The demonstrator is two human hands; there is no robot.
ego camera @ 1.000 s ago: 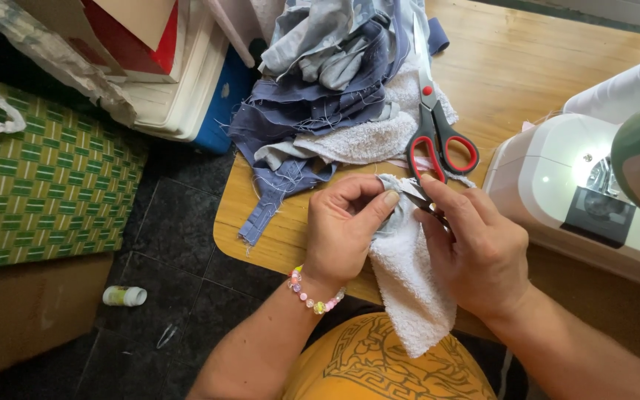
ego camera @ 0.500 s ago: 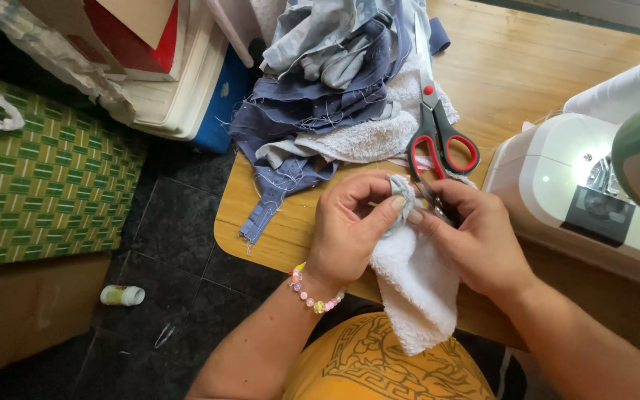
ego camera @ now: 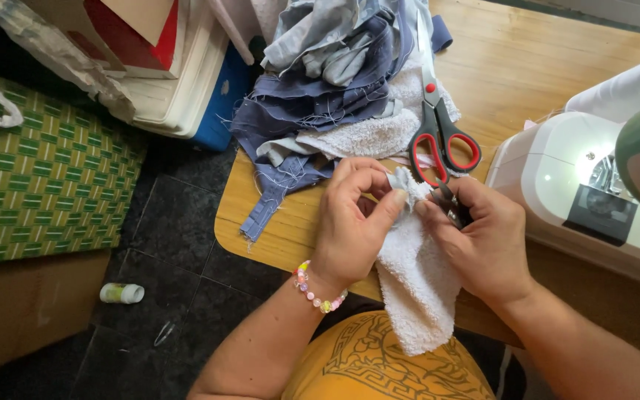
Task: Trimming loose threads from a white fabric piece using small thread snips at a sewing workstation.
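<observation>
Seen from above, the left hand (ego camera: 353, 222) and right hand (ego camera: 483, 241) pinch the top edge of a white terry cloth (ego camera: 416, 289) that hangs over the near edge of a wooden table (ego camera: 557, 67). Red-handled scissors (ego camera: 438, 126) lie just beyond on a pile of blue fabric scraps (ego camera: 327, 81). A white sewing machine (ego camera: 594, 185) stands at the right.

A white towel (ego camera: 416, 281) against a yellow shirt (ego camera: 387, 367) with dark patterning; red-and-black scissors (ego camera: 438, 133) on blue and grey scraps (ego camera: 327, 81); a white sewing machine (ego camera: 579, 185); a green-and-cream woven mat (ego camera: 46, 178); a pastel bead bracelet (ego camera: 312, 289).
</observation>
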